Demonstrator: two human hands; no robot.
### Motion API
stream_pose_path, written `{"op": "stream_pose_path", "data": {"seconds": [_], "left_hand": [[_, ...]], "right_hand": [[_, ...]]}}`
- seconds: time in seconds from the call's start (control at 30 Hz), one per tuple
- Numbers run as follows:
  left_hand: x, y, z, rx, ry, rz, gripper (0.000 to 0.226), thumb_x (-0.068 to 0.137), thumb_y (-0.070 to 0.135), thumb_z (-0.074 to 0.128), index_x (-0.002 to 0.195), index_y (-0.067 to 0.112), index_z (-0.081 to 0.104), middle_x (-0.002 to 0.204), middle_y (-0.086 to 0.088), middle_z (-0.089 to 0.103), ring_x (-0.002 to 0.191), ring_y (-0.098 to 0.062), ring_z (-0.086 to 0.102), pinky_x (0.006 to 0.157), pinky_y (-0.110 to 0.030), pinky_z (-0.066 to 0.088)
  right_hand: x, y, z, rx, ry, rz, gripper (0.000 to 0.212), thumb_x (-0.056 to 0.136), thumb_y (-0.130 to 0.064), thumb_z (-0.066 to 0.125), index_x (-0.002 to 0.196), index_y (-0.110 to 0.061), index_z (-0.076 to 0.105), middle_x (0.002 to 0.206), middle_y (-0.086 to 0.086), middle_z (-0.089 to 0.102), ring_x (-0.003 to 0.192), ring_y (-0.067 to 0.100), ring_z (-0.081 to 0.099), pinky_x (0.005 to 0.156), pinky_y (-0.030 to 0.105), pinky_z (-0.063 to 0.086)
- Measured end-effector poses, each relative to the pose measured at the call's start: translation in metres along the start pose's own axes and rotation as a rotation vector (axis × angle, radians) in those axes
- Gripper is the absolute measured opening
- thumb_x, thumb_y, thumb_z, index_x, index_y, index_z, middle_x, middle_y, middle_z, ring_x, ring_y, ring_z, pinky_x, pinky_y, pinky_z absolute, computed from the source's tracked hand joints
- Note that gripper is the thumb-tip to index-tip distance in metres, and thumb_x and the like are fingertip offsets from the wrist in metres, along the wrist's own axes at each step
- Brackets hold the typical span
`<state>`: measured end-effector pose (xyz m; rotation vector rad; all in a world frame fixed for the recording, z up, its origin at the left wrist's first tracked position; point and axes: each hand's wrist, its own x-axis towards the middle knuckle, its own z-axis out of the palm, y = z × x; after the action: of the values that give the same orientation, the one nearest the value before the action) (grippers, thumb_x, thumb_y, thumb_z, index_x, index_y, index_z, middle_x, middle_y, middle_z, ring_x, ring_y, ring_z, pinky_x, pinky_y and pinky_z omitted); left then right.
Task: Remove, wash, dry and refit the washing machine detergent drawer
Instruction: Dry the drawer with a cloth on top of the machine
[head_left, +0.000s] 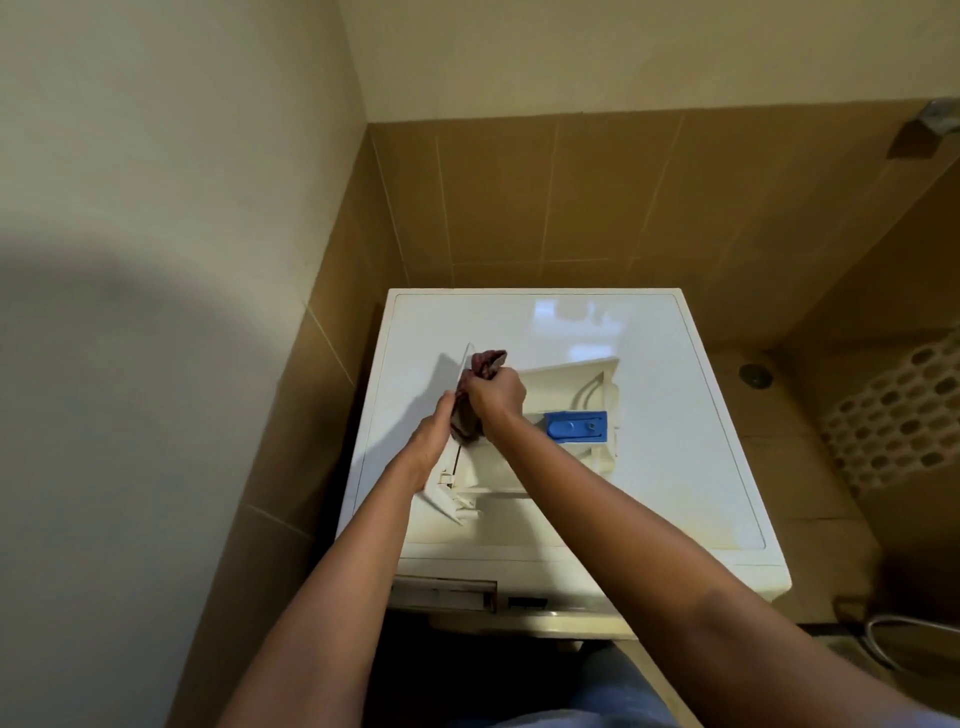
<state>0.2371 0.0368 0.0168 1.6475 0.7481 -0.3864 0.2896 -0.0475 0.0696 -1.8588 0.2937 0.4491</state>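
The white detergent drawer (576, 384) lies on top of the white washing machine (675, 467), its front panel toward the left and a blue insert (575, 427) in one compartment. My left hand (434, 434) holds the drawer's front panel from the left side. My right hand (496, 389) grips a dark red patterned cloth (485, 364) and presses it against the inner side of that panel. Part of the cloth hangs down between my two hands. The empty drawer slot (444, 592) shows in the machine's front at the lower left.
Tiled walls close in on the left and behind the machine. To the right lie a tiled floor with a round drain (756, 375), a white perforated basket (904, 415) and a metal hose (893, 639).
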Motion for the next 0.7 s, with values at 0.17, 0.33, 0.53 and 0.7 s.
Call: {"op": "stream_pose_path", "data": {"seconds": [0.17,0.33,0.53,0.7], "left_hand": [[0.005,-0.006,0.000,-0.081,0.043,-0.020,0.070,0.096,0.065,0.017,0.138,0.022,0.052,0.135,-0.014,0.057,0.125,-0.028,0.051,0.105,-0.040,0.039],[0.008,-0.004,-0.002,-0.242,0.033,-0.114,0.065,0.092,0.067,0.035,0.115,0.015,0.065,0.119,-0.015,0.065,0.111,-0.031,0.060,0.100,-0.044,0.047],[0.005,-0.006,-0.002,-0.239,0.051,-0.105,0.064,0.090,0.070,0.034,0.093,0.019,0.072,0.100,-0.011,0.072,0.098,-0.026,0.065,0.091,-0.040,0.050],[0.000,-0.011,0.001,-0.234,0.040,-0.077,0.066,0.097,0.064,0.018,0.095,0.023,0.069,0.074,0.000,0.073,0.081,-0.016,0.065,0.061,-0.028,0.048]], "right_hand": [[-0.020,0.010,-0.004,-0.271,-0.221,-0.061,0.008,0.083,-0.012,0.059,0.088,-0.005,0.058,0.084,0.009,0.060,0.071,0.020,0.055,0.057,0.024,0.044],[-0.045,0.023,-0.004,-0.446,-0.406,-0.120,0.009,0.081,-0.007,0.056,0.082,-0.011,0.049,0.072,-0.001,0.048,0.060,0.009,0.049,0.044,0.016,0.038],[-0.047,0.025,-0.013,-0.412,-0.456,-0.029,0.011,0.082,-0.007,0.054,0.092,-0.008,0.058,0.090,0.010,0.061,0.076,0.022,0.060,0.053,0.023,0.047],[-0.028,0.019,-0.011,0.063,-0.373,0.286,0.028,0.082,0.007,0.051,0.109,0.005,0.058,0.097,0.020,0.066,0.086,0.034,0.068,0.076,0.044,0.058]]}}
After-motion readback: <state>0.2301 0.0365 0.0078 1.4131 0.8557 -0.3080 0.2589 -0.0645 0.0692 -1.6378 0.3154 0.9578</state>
